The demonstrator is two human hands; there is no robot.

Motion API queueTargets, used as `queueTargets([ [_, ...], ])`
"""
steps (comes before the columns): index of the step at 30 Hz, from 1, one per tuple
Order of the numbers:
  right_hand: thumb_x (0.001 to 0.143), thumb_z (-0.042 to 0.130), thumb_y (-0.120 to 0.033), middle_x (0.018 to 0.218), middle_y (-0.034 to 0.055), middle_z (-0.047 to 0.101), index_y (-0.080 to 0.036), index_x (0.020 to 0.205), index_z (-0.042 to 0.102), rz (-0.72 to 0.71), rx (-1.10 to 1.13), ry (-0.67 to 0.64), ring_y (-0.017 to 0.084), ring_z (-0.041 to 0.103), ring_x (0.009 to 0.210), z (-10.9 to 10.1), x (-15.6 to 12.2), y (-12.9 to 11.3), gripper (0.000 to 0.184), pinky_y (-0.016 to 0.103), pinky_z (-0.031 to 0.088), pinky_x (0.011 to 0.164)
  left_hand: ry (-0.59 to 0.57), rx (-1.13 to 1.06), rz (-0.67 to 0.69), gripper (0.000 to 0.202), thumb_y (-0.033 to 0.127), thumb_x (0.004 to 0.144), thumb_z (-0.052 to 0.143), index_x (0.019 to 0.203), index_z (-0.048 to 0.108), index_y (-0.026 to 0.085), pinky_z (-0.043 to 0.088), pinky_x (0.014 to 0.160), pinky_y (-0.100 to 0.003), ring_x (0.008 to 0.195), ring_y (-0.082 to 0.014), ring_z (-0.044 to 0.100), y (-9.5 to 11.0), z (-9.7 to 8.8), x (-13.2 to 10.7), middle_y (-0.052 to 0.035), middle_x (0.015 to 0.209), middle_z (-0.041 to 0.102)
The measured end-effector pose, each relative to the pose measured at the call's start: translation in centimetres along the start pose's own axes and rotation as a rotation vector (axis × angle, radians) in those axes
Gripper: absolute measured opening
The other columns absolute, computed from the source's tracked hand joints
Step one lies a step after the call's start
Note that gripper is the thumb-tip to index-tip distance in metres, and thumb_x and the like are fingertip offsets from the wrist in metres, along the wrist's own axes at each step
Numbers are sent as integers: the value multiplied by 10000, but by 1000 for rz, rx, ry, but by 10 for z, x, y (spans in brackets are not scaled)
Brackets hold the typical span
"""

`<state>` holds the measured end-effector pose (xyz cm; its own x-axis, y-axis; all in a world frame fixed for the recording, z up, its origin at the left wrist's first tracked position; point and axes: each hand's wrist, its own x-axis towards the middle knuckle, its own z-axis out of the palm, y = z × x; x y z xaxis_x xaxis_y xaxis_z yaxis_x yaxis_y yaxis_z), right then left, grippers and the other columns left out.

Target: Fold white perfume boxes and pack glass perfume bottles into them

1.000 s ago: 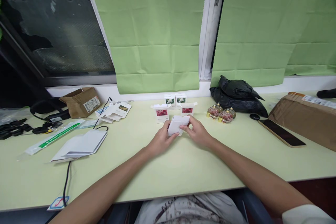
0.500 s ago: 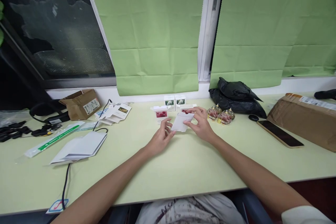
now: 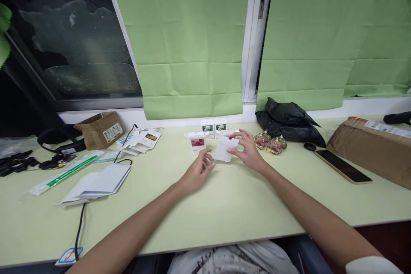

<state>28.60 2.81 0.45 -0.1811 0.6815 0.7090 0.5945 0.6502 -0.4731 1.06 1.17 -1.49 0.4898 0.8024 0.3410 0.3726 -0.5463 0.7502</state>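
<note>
- Head view: pinched a small white flattened carton (image 3: 224,150) in the right grip (image 3: 248,155), fingers curled over its far edge and thumb on the near face. Held it tilted just above the pale green surface (image 3: 224,209), near the middle and just right of the open red-flower box (image 3: 197,143).
- Held the left grip (image 3: 195,173) half-open and empty, fingertips just beside the carton's lower left corner. Could not tell whether touching.
- Looked like thin matte card, creased into flat panels, light and easily bent.
- Judged the one-sided pinch weak: with only one edge clamped, could let the carton twist or slip down.
- Judged a harder squeeze likely to dent a panel or set a flap crooked, given such thin card.
- Worked close to the small round glass bottles (image 3: 269,142) on the right and two small white boxes (image 3: 214,127) behind. Could knock them with a careless wrist swing, and smooth rounded glass would roll.
- Noted farther off a crumpled black plastic bag (image 3: 289,122), a glossy dark phone (image 3: 342,166), a brown paper parcel (image 3: 372,147) and flat white card sleeves (image 3: 99,180) lying over a black cable (image 3: 80,222).
</note>
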Motion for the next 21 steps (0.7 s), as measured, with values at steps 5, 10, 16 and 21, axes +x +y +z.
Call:
queueTargets([
  [5,908,742,-445,1347,68,670,-308,1216,698,11,24,-26,345,320,1523,-2,2,11,340,606,284,1213,18,14,2,485,476,1045,501,1468,381,271,511,861,-348,961,-188,603,1,-1,0,-59,1163,618],
  [10,909,739,-441,1368,69,683,-301,1252,672,2,-10,-82,332,395,1514,-2,2,14,377,631,219,1231,22,19,-10,471,472,1047,489,1459,401,261,510,823,-337,872,-173,592,-1,-3,0,-34,1058,598],
  [16,921,736,-425,1329,82,714,-291,1227,680,-59,-40,-104,309,550,1398,3,-1,11,338,624,193,1250,24,14,-1,476,479,1041,501,1454,409,261,509,825,-342,863,-175,590,-1,-3,0,-36,1058,609],
  [21,960,689,-421,1287,98,713,-283,1206,692,-60,-31,-27,312,606,1286,3,-2,3,282,552,406,1143,18,37,2,474,469,1051,491,1464,382,264,498,874,-350,958,-191,590,1,-3,0,-50,1122,618],
])
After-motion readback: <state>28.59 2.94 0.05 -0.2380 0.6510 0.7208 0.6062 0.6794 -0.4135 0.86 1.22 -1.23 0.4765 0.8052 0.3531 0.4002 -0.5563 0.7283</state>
